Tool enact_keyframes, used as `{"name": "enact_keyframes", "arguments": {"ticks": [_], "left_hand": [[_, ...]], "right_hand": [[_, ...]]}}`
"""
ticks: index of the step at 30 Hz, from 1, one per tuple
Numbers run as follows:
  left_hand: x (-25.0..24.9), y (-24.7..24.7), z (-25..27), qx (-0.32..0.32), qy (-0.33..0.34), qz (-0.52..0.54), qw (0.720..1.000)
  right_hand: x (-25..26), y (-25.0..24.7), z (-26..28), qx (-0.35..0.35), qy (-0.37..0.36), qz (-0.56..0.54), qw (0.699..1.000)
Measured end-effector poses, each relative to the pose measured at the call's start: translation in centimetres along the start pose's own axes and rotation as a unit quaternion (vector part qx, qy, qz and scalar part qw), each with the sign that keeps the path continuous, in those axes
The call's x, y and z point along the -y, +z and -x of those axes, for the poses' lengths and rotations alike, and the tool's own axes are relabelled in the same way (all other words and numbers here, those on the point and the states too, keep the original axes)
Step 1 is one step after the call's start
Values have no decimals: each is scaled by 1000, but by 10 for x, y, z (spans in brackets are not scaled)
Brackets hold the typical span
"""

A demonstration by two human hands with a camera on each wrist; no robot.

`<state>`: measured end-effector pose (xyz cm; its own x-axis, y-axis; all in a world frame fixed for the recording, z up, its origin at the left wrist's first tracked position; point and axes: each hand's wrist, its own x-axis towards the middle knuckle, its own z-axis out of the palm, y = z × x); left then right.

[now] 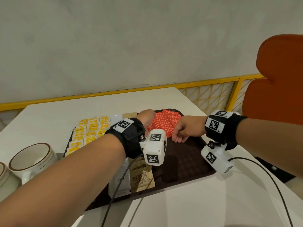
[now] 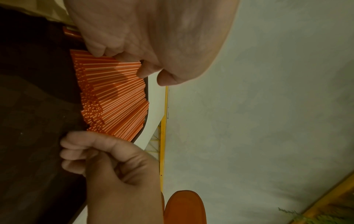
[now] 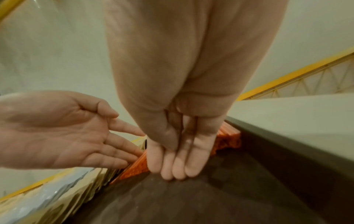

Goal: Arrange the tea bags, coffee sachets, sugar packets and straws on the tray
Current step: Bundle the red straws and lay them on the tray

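Hiding much of the left hand (image 1: 146, 119) in the head view: its own wrist strap and white camera block, only the back of the hand showing. From the right wrist camera, seen with palm up and fingers (image 3: 122, 145) straight and spread, tips touching the left edge of the pile of orange-red striped straws (image 1: 165, 123). Right hand (image 1: 183, 131) flat too, straight fingers (image 3: 178, 163) held together, pressing on the near ends of the straws; nothing gripped by either. Straws lying at the far right of the dark brown plastic tray (image 1: 185, 163), on the white table (image 1: 180, 200). Left of them, yellow-and-white sachets (image 1: 89, 131) in rows, print too small to read. Partly covered by the left forearm: a white coffee sachet (image 1: 120, 182) and a brown paper packet (image 1: 143, 176). Cut off at the left edge, cream mugs with brown rims (image 1: 32, 158). Orange chair (image 1: 277, 82) beyond, right.
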<state>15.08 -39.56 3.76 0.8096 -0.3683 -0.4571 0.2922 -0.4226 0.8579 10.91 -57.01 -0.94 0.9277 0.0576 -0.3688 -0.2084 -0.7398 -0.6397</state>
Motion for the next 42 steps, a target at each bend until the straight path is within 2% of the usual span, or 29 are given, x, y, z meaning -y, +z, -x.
{"name": "enact_keyframes", "arguments": {"ticks": [4,10,14,19,21,24,28,33,36,39,42], "left_hand": [[0,-1,-1,-5,12,-31,999],[1,-2,-1,10,6,-43,999],[0,0,2,15,6,-54,998],[1,-2,1,20,18,-57,998],[2,-3,-1,17,26,-55,998],[2,-3,-2,15,29,-37,999],[4,-3,-7,5,28,-19,999],[5,-3,-12,-4,22,82,996],[5,-21,-1,47,41,103,993],[21,-61,16,60,43,172,982],[54,-117,41,-7,73,162,984]], "right_hand": [[0,0,-7,-46,-19,32,998],[-1,-9,2,36,43,61,997],[-4,-11,-3,-15,32,78,996],[-5,-14,1,23,52,82,995],[-6,-15,3,14,47,88,995],[-8,-16,3,-14,34,89,995],[-8,-15,4,-14,31,90,995],[-3,-10,7,-22,26,103,994],[8,-8,15,-65,20,69,995],[16,-9,27,-153,23,20,988],[12,-9,39,-216,69,6,974]]}}
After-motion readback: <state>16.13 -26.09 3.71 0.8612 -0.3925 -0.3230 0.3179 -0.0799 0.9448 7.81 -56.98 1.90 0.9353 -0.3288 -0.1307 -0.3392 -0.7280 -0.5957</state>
